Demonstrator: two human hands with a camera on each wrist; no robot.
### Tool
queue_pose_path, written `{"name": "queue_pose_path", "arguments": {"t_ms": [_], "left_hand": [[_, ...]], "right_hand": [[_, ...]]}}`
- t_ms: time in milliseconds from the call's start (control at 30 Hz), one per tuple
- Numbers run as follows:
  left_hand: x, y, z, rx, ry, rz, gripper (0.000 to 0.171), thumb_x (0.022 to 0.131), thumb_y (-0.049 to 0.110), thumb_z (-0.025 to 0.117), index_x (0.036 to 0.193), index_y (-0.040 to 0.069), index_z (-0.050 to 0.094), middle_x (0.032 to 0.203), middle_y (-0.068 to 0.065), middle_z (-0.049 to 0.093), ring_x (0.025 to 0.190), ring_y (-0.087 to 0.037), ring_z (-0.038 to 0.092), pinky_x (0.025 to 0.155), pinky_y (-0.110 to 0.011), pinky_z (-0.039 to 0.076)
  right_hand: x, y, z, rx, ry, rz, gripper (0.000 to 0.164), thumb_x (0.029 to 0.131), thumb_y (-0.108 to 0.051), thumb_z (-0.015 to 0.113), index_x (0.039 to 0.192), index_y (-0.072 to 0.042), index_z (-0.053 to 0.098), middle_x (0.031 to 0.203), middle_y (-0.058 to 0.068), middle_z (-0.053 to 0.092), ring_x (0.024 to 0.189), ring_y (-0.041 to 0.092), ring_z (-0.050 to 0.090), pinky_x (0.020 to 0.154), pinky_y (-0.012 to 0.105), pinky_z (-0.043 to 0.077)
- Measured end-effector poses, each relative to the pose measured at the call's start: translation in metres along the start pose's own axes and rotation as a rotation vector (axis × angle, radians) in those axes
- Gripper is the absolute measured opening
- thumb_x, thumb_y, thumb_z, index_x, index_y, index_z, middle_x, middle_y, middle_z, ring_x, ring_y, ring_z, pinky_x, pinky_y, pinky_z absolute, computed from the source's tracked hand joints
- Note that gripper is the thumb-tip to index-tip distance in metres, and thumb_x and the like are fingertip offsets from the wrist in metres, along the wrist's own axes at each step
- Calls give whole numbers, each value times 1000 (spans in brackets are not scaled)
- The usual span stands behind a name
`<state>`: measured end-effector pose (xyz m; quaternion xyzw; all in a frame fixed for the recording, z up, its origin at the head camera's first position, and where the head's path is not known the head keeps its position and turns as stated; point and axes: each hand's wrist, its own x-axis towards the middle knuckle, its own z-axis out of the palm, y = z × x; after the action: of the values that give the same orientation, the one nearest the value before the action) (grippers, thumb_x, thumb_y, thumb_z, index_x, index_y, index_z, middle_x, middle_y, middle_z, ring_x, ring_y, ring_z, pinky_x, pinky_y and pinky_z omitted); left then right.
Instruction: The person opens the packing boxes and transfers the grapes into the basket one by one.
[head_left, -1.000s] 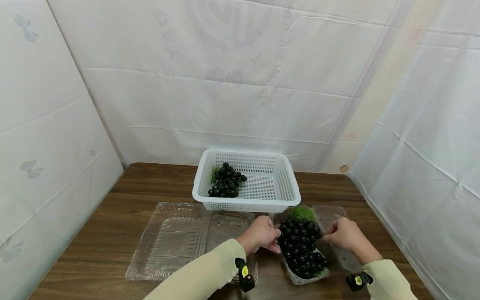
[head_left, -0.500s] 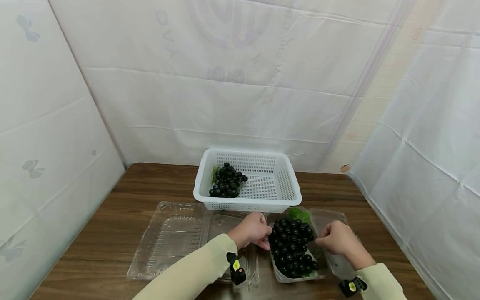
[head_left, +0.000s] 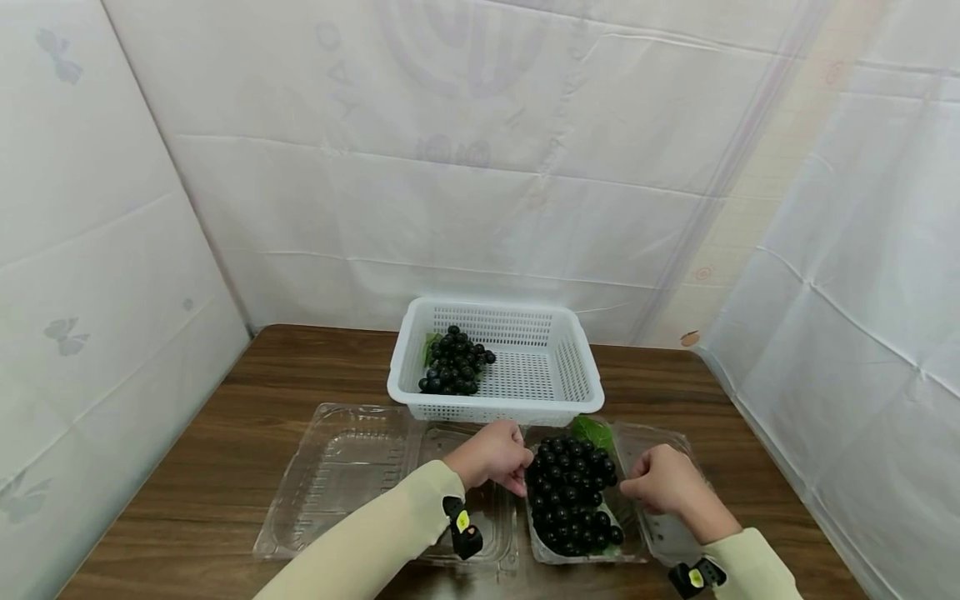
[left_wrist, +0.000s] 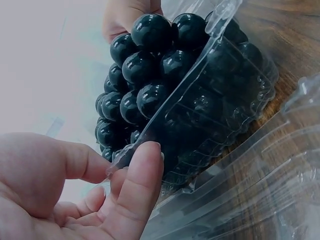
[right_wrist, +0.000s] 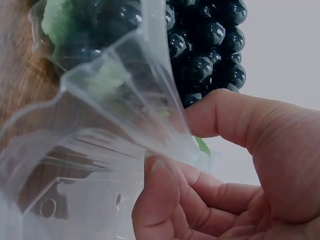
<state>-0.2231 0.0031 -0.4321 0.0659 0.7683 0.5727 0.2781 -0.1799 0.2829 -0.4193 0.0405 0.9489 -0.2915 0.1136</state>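
A bunch of dark grapes (head_left: 567, 500) with a green leaf (head_left: 592, 431) fills one half of a clear plastic clamshell box (head_left: 551, 557). My left hand (head_left: 495, 457) pinches the box's left rim between thumb and fingers, as the left wrist view shows. At the opposite side my right hand (head_left: 663, 482) pinches the rim near the hinge, thumb above and fingers below. The box's lid (head_left: 671, 533) lies folded out to the right, partly under the right hand.
A second clear clamshell (head_left: 345, 475) lies opened out on the left of the wooden table (head_left: 202, 467), partly behind my left forearm. At the back stands a white slotted basket (head_left: 525, 367) holding another grape bunch (head_left: 455, 362). White sheeting (head_left: 480, 208) surrounds the table.
Both hands have slid the grape-filled box to the left, up beside the second clamshell. Its open lid came along with it. The basket has stayed put.
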Motion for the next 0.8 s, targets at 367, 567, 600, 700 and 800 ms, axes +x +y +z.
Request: {"name": "queue_pose_path", "arguments": {"t_ms": [367,567,600,700,800], "left_hand": [[-3,0,-3,52,29,1,46,98,-2,61,62,14,37,62,-12,58,53,-24,67,63,-43,65],[-4,0,-3,54,34,2,58,97,-1,62,54,19,30,56,-9,55,47,-19,63,64,-45,65],[-4,1,-3,55,34,2,59,97,-1,62,53,19,29,55,-8,54,47,-18,62,64,-45,65],[-6,1,-3,65,36,-3,60,97,0,63,52,19,30,55,-8,54,46,-17,61,64,-44,65],[-7,2,-2,78,40,-6,59,98,1,64,51,18,32,56,-8,55,46,-16,62,64,-44,65]], "right_hand": [[-1,-8,3,9,-27,13,30,82,-14,80,62,-10,58,48,-1,49,44,13,45,49,28,40],[-3,-10,2,10,-35,22,26,82,-14,80,66,-8,61,50,0,51,46,13,47,51,28,42],[-4,-10,1,5,-36,21,25,82,-14,80,67,-8,61,51,0,51,46,13,47,51,29,42],[-5,-11,-1,-15,-41,12,26,84,-15,80,66,-9,61,50,-2,50,45,12,45,50,28,41],[-5,-13,-4,-40,-32,-1,26,84,-16,79,66,-10,62,50,-2,50,45,12,46,49,28,40]]}}
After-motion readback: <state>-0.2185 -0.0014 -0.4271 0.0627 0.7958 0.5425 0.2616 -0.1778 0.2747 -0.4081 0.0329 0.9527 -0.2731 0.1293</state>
